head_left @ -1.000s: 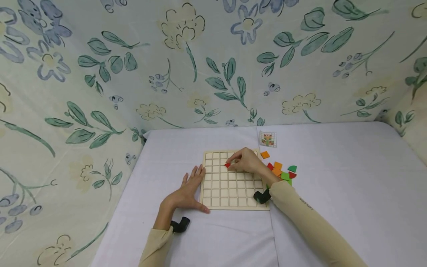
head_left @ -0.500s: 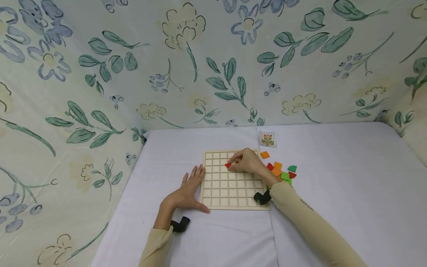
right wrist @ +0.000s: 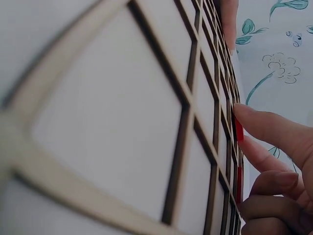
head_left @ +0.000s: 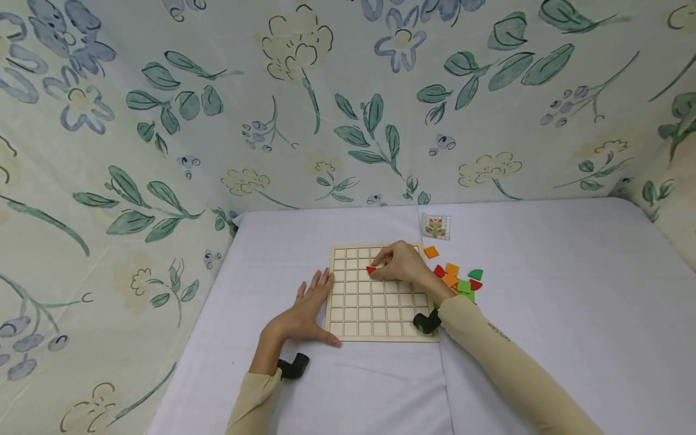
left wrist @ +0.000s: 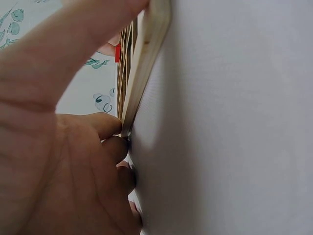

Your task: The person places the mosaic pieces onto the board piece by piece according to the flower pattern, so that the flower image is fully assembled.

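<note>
A pale wooden grid board point(head_left: 359, 313) lies on the table. My left hand point(head_left: 301, 314), fingers spread, touches the board's left edge, with the thumb at its near left corner; the left wrist view shows the fingertips against the wooden side. Over the board's upper middle, my right hand point(head_left: 401, 263) pinches a small red tile point(head_left: 370, 270) between thumb and index finger, right at a cell. In the right wrist view the pinched red tile point(right wrist: 238, 129) touches the grid, and a second red tile point(right wrist: 239, 184) sits in the grid under the curled fingers. The head view hides that second tile.
Right of the board lies a loose pile of orange tiles point(head_left: 451, 280), red, light green tiles point(head_left: 464, 286) and a dark green quarter-round tile point(head_left: 475, 274). One orange tile point(head_left: 431, 252) lies apart. A small pattern card point(head_left: 436, 227) is behind them. Floral cloth point(head_left: 348, 121) hangs beyond the table.
The red tile has turned slightly in my right fingers, which have barely shifted. My left hand and the board stay where they were.
</note>
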The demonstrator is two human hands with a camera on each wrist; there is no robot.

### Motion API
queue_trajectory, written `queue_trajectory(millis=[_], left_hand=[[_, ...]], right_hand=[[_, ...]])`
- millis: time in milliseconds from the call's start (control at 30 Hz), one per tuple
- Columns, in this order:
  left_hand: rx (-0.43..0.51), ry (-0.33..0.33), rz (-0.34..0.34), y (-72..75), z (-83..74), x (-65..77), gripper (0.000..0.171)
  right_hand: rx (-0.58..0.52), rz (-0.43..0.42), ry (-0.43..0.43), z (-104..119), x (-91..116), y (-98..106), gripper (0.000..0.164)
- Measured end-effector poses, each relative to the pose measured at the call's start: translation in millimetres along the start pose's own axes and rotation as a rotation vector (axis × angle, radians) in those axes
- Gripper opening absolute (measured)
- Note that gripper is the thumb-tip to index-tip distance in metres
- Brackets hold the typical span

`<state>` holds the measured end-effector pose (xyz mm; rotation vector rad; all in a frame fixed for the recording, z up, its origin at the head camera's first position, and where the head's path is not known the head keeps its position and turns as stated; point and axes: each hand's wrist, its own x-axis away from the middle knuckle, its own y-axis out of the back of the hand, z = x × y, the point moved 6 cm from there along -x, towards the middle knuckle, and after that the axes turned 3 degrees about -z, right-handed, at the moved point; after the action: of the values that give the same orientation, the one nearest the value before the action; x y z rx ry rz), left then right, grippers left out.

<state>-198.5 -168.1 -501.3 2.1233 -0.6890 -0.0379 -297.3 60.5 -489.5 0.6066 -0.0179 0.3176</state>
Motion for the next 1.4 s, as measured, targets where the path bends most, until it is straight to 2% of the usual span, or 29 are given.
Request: queue_trajectory(millis=[633,933,1400], left_hand=[[-0.014,-0.002,-0.002,-0.5,2.9,-1.7,0.145],[-0.017,-0.009,-0.004,-1.2,3.3,-2.1,0.146],[-0.016,-0.014,-0.003,-0.6,0.6,-1.2,0.146]], right_hand=[[0.067,-0.038,-0.005,4.5,-0.8,-2.6,0.019],[0.040,-0.057,-0.025,2.4,-1.0,5.2,0.014],[0.101,-0.115,-0.048,-1.1,-2.8,10.8,0.019]])
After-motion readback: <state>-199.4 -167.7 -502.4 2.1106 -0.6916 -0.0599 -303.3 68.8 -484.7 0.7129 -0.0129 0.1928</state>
